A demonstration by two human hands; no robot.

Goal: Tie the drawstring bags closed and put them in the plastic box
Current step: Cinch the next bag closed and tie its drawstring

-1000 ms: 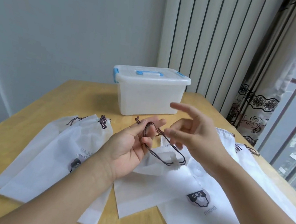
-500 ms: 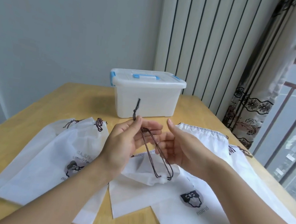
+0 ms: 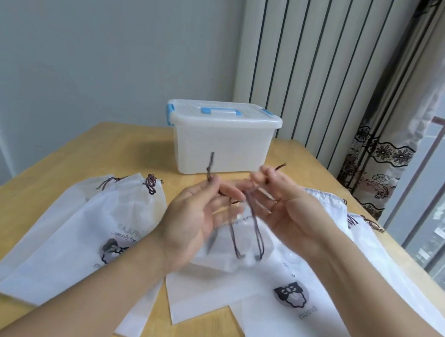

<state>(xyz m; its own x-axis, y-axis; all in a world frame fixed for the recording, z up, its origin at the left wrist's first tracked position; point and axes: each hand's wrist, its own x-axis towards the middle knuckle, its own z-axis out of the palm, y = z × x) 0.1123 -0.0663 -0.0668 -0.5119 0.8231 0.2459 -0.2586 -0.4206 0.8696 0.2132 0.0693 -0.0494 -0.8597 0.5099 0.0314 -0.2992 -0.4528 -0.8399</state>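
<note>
Your left hand (image 3: 193, 219) pinches one end of the dark drawstring (image 3: 246, 229) — palm up, other fingers loose. Your right hand (image 3: 287, 212) pinches the other end above the centre bag (image 3: 215, 285). The lidded plastic box (image 3: 221, 142) sits behind.

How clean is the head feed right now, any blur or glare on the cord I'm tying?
Head view: motion blur smears both hands, left hand and right hand, and the dark cord between them, so the knot cannot be read; the plastic box and the table stay sharp; daylight from the window at right is soft, no glare; wide-angle bending shows at the edges.
</note>
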